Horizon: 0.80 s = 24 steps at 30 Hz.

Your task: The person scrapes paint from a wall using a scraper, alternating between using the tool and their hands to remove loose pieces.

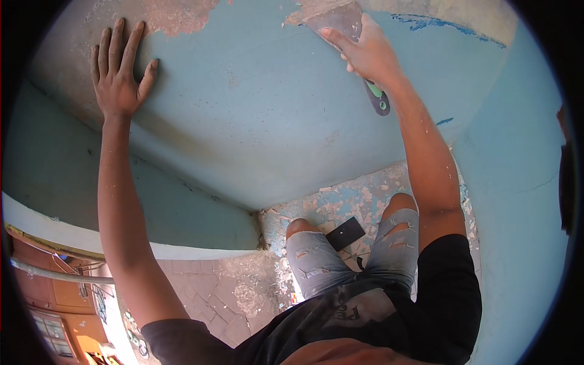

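My right hand (371,53) is closed round a putty knife (376,97) with a black and green handle. Its wide blade lies against the blue painted wall (255,103), at the edge of a bare patch near the top of the view. Flat on the wall at the upper left, my left hand (118,79) has its fingers spread and holds nothing. Between the two hands, a pinkish stripped patch (179,17) shows where paint is gone. Dark blue paint streaks (450,24) mark the wall right of the blade.
Paint flakes litter the floor (325,204) at the wall's foot. A flat black rectangular object (345,233) lies between my knees. To the left a low ledge (61,225) runs beside paving (201,292). Another blue wall (517,201) stands close on the right.
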### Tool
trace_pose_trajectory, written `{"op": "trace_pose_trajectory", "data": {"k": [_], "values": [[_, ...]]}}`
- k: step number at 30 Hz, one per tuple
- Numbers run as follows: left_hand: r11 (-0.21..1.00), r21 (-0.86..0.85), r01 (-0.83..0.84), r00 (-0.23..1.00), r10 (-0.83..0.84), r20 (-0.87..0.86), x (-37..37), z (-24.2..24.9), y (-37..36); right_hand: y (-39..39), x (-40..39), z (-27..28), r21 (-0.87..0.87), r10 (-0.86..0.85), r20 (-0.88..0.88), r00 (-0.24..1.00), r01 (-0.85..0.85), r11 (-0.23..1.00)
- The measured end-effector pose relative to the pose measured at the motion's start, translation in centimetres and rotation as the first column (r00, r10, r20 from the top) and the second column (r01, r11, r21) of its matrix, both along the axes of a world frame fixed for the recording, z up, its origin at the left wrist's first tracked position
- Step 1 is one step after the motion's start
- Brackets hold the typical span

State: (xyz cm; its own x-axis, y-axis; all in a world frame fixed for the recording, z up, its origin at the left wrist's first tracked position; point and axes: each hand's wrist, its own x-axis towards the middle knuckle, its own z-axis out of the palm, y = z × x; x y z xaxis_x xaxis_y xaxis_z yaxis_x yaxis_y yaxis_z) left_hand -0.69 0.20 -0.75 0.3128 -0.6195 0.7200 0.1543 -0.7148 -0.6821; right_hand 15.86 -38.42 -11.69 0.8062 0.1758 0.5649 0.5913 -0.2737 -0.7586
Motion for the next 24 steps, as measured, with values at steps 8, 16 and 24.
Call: {"op": "trace_pose_trajectory", "data": {"k": [8,16,24], "values": [[0.996,-0.091,-0.025,0.997,0.031,0.071,1.4,-0.9,-2.4,1.0,-0.8,2.1,0.018,0.093,-0.067,0.993,-0.092,0.996],[0.902,-0.284,-0.325,0.941,0.338,-0.004,6.5,-2.4,-10.5,2.4,-1.3,3.1,0.054,0.086,-0.1,0.991,-0.081,0.995],[0.918,-0.294,-0.268,0.961,0.275,-0.018,6.5,-2.7,-10.4,3.1,-1.2,0.6,0.2,0.121,-0.17,0.978,-0.086,0.976]]}}
